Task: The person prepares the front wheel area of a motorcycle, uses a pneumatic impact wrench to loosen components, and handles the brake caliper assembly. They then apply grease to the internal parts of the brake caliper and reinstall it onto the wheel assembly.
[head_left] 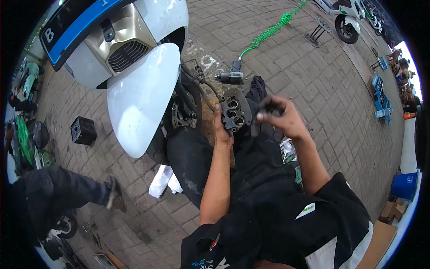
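Note:
My left hand grips a metal brake caliper above my lap, its round piston bores facing up. A dark brake hose runs toward it from beside the scooter's front wheel. Just right of the caliper is my right hand, thumb and forefinger curled toward each other. Its fingertips are smeared by motion, and whatever small dark thing they pinch cannot be made out. A white front fender and the brake disc stand to the left of my hands.
An air impact wrench lies ahead on the paving, joined to a green coiled hose. A black crate stands left. Another person's leg is at lower left. Blue tool trays sit far right; white cloth or paper lies beside my left leg.

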{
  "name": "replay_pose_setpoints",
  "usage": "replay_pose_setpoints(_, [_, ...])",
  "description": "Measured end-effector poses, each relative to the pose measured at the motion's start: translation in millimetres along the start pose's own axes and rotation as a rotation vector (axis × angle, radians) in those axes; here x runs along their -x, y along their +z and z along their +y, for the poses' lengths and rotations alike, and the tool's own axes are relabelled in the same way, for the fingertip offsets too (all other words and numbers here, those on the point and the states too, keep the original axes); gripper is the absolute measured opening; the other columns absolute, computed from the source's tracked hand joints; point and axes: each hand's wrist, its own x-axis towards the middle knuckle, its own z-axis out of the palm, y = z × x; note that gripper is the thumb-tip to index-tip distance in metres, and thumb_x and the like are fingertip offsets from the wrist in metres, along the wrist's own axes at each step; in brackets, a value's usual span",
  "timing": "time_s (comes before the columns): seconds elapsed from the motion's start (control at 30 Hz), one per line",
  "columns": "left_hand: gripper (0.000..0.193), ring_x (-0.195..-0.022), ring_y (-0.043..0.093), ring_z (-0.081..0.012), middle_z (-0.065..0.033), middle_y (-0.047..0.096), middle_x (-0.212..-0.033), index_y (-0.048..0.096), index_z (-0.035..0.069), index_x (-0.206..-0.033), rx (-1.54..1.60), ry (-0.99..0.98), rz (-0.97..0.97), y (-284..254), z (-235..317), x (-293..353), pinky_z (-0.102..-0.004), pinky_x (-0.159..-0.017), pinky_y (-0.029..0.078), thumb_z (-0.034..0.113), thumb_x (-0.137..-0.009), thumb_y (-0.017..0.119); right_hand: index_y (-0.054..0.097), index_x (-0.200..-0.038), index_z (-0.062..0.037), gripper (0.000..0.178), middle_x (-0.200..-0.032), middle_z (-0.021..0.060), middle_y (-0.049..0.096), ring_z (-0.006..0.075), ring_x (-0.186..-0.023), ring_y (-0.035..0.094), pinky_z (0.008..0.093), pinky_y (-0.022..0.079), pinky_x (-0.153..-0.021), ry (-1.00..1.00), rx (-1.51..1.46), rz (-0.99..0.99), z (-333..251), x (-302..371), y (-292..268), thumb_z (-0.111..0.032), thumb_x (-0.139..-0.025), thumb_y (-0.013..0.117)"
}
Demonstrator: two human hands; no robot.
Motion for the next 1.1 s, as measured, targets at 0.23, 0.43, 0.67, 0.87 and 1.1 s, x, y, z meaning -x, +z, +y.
replay_pose_setpoints(0.23, [0.044,-0.097,0.064,-0.0176,-0.0069,0.065,-0.11,0.059,0.004,-0.12,-0.142,-0.067,0.047,-8,3,-5,-0.0313,-0.083,0.053,0.039,-0.092,0.059,0.063,-0.089,-0.002,0.021,-0.081,0.0077,0.061,0.0146,-0.073,0.056,0.0286,0.044,-0.064,0.077,0.253,0.067,38,72,6,-0.011,-0.074,0.076])
replay_pose_setpoints(0.43, [0.039,-0.106,0.061,-0.0218,-0.0075,0.063,-0.117,0.057,0.005,-0.122,0.021,-0.01,0.071,6,7,4,-0.0373,-0.091,0.05,0.034,-0.096,0.052,0.065,-0.096,-0.0055,0.021,-0.101,0.0069,0.063,0.0292,-0.091,0.064,0.0373,0.052,-0.076,-0.351,0.539,-0.244,88,119,10,-0.009,-0.076,0.074])
replay_pose_setpoints(0.67, [0.042,-0.104,0.062,-0.0228,-0.0091,0.064,-0.114,0.059,0.004,-0.118,0.041,0.007,0.034,0,1,-1,-0.0382,-0.091,0.051,0.037,-0.093,0.055,0.051,-0.118,-0.0073,0.049,-0.102,0.0147,0.059,0.024,-0.091,0.061,0.0411,0.051,-0.085,0.789,-1.008,0.239,104,122,-9,-0.05,-0.094,0.047])
replay_pose_setpoints(0.87, [0.039,-0.103,0.063,-0.0245,-0.0103,0.065,-0.113,0.06,0.003,-0.115,0.058,0.067,0.025,1,1,-1,-0.0387,-0.091,0.05,0.036,-0.093,0.056,0.048,-0.115,-0.005,0.033,-0.099,0.0083,0.056,0.0217,-0.088,0.062,0.0368,0.051,-0.084,0.925,-1.094,-0.163,63,175,10,-0.029,-0.093,0.052])
replay_pose_setpoints(1.1, [0.042,-0.105,0.062,-0.022,-0.0069,0.064,-0.114,0.059,0.008,-0.117,0.065,0.045,0.058,1,-10,-4,-0.0389,-0.092,0.049,0.04,-0.092,0.056,0.057,-0.11,-0.005,0.037,-0.095,0.01,0.058,0.0267,-0.092,0.06,0.0367,0.048,-0.079,0.155,0.419,-0.086,41,126,43,-0.019,-0.08,0.071])
